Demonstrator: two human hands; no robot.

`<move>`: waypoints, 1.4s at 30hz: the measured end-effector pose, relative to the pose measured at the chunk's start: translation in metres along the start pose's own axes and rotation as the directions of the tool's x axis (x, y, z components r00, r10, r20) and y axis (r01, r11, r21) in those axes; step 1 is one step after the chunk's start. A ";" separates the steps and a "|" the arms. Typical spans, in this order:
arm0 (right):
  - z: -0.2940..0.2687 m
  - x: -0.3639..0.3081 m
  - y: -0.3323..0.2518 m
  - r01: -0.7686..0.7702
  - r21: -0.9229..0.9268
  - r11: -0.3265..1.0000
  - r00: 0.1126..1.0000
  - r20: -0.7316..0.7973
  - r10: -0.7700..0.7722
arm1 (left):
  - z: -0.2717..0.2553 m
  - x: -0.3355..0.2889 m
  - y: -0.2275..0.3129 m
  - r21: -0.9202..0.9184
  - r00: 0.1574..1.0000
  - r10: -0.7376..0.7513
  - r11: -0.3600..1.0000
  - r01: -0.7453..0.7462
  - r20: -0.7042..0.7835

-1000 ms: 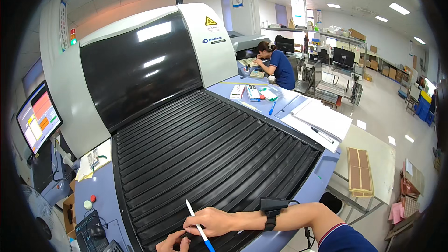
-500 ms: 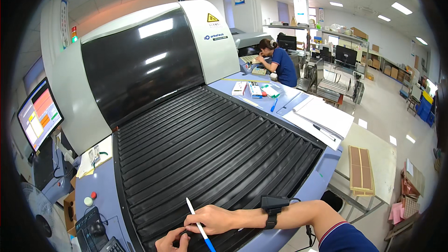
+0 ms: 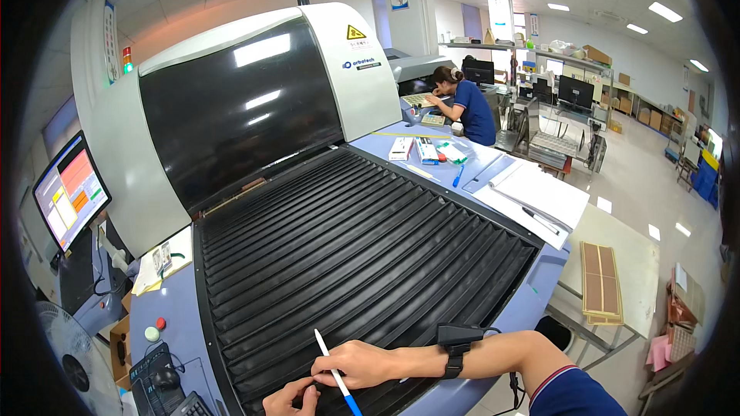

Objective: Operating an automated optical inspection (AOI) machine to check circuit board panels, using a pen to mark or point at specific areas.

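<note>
A slim white pen (image 3: 336, 374) with a blue lower end is held between the fingers of my right hand (image 3: 356, 364), its narrow tip pointing up and away. My left hand (image 3: 290, 399) is beside it at the lower edge, fingers curled together and almost touching the right fingers. Whatever the left fingers pinch, if anything, is too small to make out. Both hands are over the near end of the black pleated bellows cover (image 3: 347, 239) of a large machine. On my right wrist sits a black strapped device (image 3: 455, 347).
Behind the bellows rises the machine's pale hood (image 3: 362, 92) with a dark window. A monitor (image 3: 71, 192), fan (image 3: 73, 370) and keyboard (image 3: 150, 374) stand left. Papers (image 3: 532, 204) and small boxes (image 3: 426, 151) lie on the right ledge. A co-worker (image 3: 470, 108) leans over trays beyond.
The whole view has shifted slightly. A brownish strip now shows at the foot of the dark window, where the bellows meets the hood. My hands keep nearly the same pose around the pen.
</note>
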State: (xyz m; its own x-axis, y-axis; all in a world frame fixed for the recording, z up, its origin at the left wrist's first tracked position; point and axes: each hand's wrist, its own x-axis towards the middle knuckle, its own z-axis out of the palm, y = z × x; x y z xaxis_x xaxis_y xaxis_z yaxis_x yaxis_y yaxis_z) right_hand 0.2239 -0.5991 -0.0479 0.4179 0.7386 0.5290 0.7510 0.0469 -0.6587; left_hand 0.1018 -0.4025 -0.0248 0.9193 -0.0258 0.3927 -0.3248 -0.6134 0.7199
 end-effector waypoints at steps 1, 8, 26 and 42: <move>0.001 0.000 0.002 -0.001 0.000 1.000 1.000 -0.002 0.001 | 0.001 0.000 -0.001 -0.006 1.000 0.000 1.000 0.000 -0.001; 0.000 -0.002 0.005 0.012 -0.020 1.000 0.999 -0.044 -0.012 | -0.001 0.002 -0.002 0.050 0.998 0.058 0.997 -0.057 -0.020; -0.038 0.018 0.016 -0.224 -0.278 0.934 0.974 -0.096 0.205 | -0.036 0.001 -0.040 0.708 0.950 -0.069 0.650 0.275 -0.304; -0.062 0.033 0.011 -0.266 -0.221 0.938 0.753 -0.655 0.059 | -0.020 0.006 -0.007 0.143 0.896 0.083 0.990 -0.022 -0.436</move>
State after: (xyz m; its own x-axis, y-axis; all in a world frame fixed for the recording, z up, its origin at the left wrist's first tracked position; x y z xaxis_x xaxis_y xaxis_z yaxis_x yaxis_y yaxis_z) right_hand 0.2777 -0.6162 -0.0050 0.6943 0.1188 0.7099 0.7065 -0.3008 -0.6406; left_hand 0.1053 -0.3828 -0.0158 0.7004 0.2700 0.6607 -0.3097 -0.7191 0.6221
